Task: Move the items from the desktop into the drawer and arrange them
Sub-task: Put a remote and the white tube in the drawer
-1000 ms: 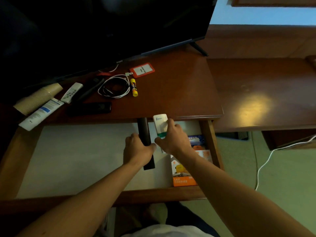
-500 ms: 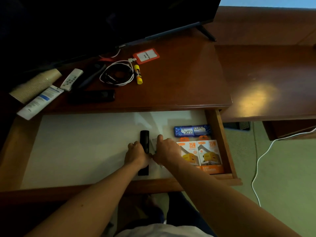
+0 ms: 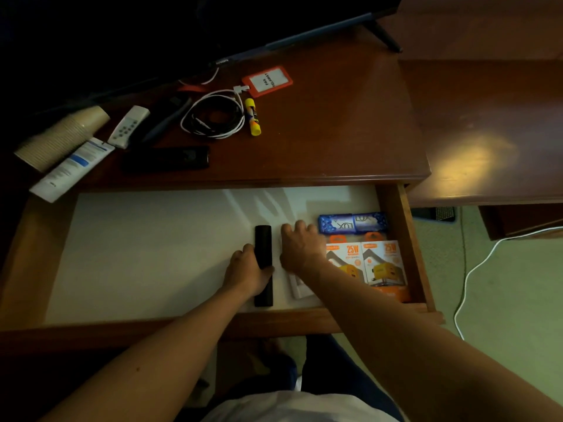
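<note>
The open drawer (image 3: 137, 254) has a white floor. My left hand (image 3: 248, 274) is wrapped around a slim black remote (image 3: 263, 239) that lies lengthwise on the drawer floor. My right hand (image 3: 300, 246) rests flat on a white tube (image 3: 300, 289), which is mostly hidden under the palm and wrist. To the right in the drawer lie two blue Lux soap packs (image 3: 353, 223) and two orange charger boxes (image 3: 367, 263). On the desktop (image 3: 335, 132) sit a yellow glue stick (image 3: 253, 117), a coiled cable (image 3: 213, 117), a red badge holder (image 3: 268, 80) and another black remote (image 3: 166, 158).
At the desktop's left are a stack of paper cups (image 3: 61, 137), a white tube (image 3: 71, 169) and a white remote (image 3: 129, 126). A dark TV (image 3: 182, 25) stands at the back. A white cord (image 3: 475, 269) trails on the green floor at right.
Both hands have come down from the desk edge into the drawer. The black remote and the white tube now lie on the drawer floor, side by side.
</note>
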`<state>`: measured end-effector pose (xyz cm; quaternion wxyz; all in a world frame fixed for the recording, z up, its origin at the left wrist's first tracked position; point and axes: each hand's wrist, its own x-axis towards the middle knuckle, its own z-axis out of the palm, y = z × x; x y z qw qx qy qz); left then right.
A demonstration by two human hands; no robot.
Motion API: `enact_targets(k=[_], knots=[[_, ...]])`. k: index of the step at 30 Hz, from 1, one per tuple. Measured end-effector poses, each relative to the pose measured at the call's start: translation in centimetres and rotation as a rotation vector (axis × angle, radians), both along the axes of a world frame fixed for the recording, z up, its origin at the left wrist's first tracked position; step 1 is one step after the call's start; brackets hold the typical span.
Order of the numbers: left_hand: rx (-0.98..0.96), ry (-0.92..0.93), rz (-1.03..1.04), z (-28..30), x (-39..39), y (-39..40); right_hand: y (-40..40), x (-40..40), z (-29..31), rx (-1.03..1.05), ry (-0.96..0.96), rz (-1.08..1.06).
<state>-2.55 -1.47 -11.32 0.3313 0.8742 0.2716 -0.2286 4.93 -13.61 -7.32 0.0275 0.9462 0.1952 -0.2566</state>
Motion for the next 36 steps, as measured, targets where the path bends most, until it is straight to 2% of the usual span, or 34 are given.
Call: enact_targets(k=[3,11,19,25,36], knots=[[-0.014,0.000,-0.005,-0.2,0.0,0.1,-0.1,0.8,-0.6,-0.066,0.002,0.147],[-0.017,0.010,0.042,-0.6,0.1,-1.1,-1.7,1.4,-0.3,-0.163,0.015,0.205],[-0.081,-0.029,-0.032,-0.7,0.1,-2.4,-3.0,2.2,0.1,-0.187,0.046,0.292],[-0.080,-0.052,-0.039,-0.9,0.5,-4.1,-3.8,2.5,0.2,-0.111,0.009,0.263],[-0.125,-0.018,-0.109,-0.8,0.2,-3.4,-3.6,2.0,0.0,-0.114,-0.013,0.268]])
